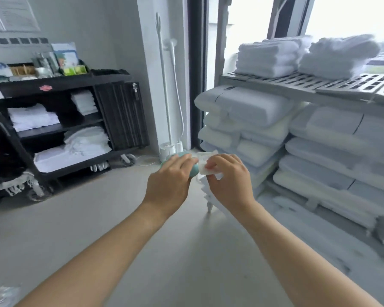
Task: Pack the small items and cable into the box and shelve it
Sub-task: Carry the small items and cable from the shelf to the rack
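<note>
The left hand curls around a teal rounded item, its long axis slanting from upper left to lower right. Touching it, the right hand pinches a small white packet; its print is unreadable. Bare floor lies below, a shelf rack of pillows right, a black cart left.

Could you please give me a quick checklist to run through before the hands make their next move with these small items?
1. Left hand has a grip on the teal item: ok.
2. Right hand pinches the white packet: ok.
3. Both items held clear of the floor: ok.
4. Box in view to pack into: not ok, none visible.
5. Cable located: cannot tell.
6. Free space on the shelf beside the folded towels: ok.
</note>
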Demonstrator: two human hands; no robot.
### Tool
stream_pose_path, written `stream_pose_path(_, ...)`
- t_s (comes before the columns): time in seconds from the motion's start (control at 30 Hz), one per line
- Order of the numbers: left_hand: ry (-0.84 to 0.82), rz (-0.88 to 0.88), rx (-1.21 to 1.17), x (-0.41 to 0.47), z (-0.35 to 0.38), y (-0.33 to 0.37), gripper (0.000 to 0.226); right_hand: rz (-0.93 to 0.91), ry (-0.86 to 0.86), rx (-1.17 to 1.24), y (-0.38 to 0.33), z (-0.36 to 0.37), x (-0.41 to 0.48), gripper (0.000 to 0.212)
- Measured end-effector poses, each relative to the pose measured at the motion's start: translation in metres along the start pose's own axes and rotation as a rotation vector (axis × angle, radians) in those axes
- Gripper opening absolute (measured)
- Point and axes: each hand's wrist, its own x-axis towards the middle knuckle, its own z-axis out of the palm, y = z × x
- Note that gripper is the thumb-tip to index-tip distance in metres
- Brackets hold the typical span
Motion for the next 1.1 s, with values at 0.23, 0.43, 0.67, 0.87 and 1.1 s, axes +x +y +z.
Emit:
stream_pose_path(0.23, 0.027, 0.172, -0.093, 0.116, 0.059, 0.04, 0.033, 0.035, 0.132, -0.105, 0.083, -0.033, 0.073, 0.01)
stream_pose_path(0.43, 0.048, 0.297, -0.119, 0.178, 0.101, 0.088, 0.03, 0.077, 0.226, -0.153, 0.146, -0.069, 0.105, 0.009)
stream_pose_path(0.67, 0.043, 0.368, -0.165, 0.242, 0.154, 0.175, 0.039, 0.022, 0.341, -0.241, 0.224, -0.138, 0.14, 0.02)
stream_pose_path(0.87, 0.108, 0.419, -0.216, 0.301, 0.181, 0.284, 0.051, -0.007, 0.388, -0.259, 0.3, -0.231, 0.173, 0.017)
stream_pose_path(1.1, 0.125, 0.523, -0.26, 0.353, 0.213, 0.414, 0.044, 0.014, 0.436, -0.358, 0.387, -0.344, 0.181, 0.018)
